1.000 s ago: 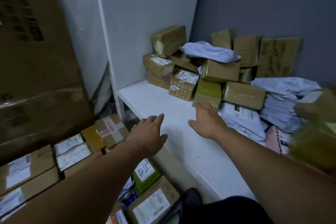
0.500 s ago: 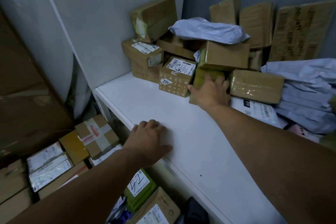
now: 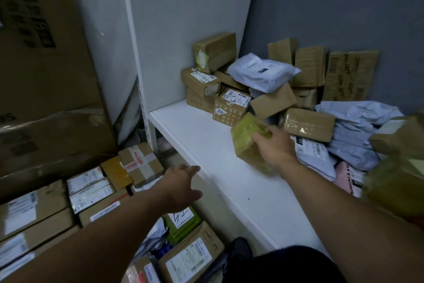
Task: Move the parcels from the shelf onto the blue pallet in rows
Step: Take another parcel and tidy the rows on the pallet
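Gripping a yellow-taped parcel (image 3: pixel 246 135), the right hand (image 3: pixel 273 147) hovers over the parcel-piled shelf (image 3: pixel 206 145); left hand (image 3: pixel 181 185) spread, empty.

Dim, flat indoor light; motion blur at right edge, wide-angle bending at borders.

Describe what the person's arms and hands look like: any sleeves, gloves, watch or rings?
The left forearm and right forearm are bare, with no sleeve in view. The left hand and right hand wear no gloves; no watch, band or ring shows. Dark clothing appears at the bottom edge.
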